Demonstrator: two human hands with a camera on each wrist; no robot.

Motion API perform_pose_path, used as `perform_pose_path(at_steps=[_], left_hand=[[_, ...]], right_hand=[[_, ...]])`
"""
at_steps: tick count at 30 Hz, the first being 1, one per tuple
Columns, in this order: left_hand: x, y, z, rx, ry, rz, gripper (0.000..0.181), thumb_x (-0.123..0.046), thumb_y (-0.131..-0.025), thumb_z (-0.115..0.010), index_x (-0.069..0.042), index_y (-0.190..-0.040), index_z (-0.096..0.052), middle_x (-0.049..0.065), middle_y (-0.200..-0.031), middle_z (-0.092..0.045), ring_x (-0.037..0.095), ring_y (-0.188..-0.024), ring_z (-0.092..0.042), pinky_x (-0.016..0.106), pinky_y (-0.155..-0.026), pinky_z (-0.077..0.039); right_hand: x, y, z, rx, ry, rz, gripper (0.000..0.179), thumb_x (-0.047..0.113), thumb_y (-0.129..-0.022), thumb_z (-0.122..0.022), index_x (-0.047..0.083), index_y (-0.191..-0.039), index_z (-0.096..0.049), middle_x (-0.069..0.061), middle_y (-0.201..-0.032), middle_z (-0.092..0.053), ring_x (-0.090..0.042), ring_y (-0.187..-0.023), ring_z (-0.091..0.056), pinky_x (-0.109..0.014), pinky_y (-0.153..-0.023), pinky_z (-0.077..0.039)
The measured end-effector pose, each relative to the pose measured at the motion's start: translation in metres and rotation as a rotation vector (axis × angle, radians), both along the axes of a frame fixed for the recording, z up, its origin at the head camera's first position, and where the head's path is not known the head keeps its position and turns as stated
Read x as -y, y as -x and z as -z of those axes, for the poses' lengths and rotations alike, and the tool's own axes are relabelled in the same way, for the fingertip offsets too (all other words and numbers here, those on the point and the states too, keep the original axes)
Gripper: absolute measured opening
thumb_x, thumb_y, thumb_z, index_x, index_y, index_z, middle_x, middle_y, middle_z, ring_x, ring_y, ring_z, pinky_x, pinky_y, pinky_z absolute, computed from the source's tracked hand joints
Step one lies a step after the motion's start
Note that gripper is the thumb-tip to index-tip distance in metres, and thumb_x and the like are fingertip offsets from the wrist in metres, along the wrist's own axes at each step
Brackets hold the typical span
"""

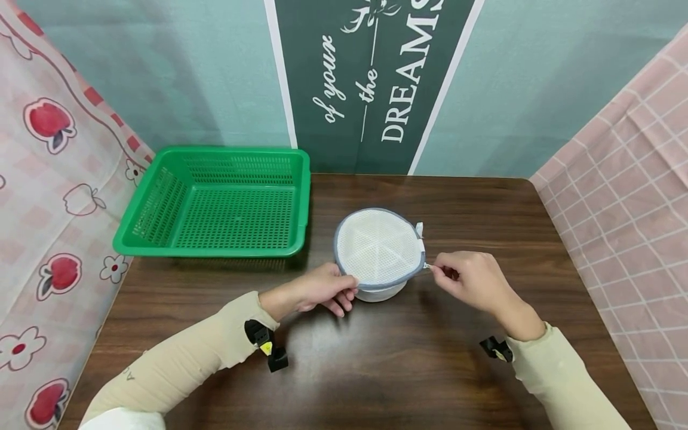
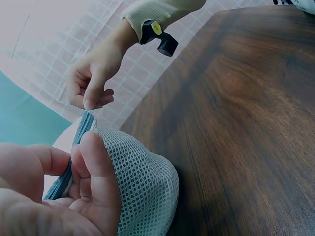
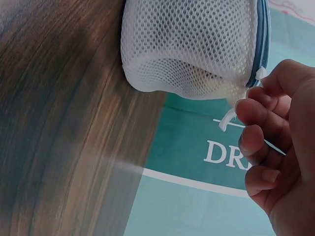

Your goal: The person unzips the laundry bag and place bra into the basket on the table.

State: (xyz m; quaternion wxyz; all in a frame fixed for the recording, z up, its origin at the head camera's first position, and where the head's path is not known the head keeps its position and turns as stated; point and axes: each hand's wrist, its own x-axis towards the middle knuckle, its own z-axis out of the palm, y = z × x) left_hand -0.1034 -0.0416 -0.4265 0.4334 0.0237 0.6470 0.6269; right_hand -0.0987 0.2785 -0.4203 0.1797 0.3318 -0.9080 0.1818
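Observation:
A white mesh laundry bag (image 1: 379,248), round with a blue-grey zipper rim, stands on the table with its lid on top. My left hand (image 1: 328,288) pinches the rim at its near left side; in the left wrist view the thumb and fingers (image 2: 98,162) grip the blue zipper edge. My right hand (image 1: 473,278) pinches the small white zipper pull (image 1: 427,266) at the bag's right side. In the right wrist view a white fabric tab (image 3: 227,119) hangs beside the fingers, and something pale yellowish shows faintly through the mesh.
A green plastic basket (image 1: 304,203) with slotted sides stands at the back left of the brown wooden table (image 1: 387,370). Patterned cloths hang along the left, back and right sides. A small black camera (image 1: 263,343) is strapped on each wrist.

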Motion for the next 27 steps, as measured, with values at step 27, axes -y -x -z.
perform_pose_path(at_steps=[27], left_hand=[[0.0015,0.0001,0.0005,-0.003,0.013,0.031,0.024,-0.017,-0.1,-0.054,-0.002,-0.081,-0.06,0.004,-0.069,-0.059,0.012,-0.059,-0.062,0.025,-0.051,-0.059]], right_hand=[[-0.0056,0.0015,-0.0031,0.042,-0.083,0.111,0.015,0.019,-0.088,-0.069,0.023,-0.076,-0.062,0.017,-0.058,-0.041,0.0,-0.048,-0.033,-0.021,-0.042,-0.026]])
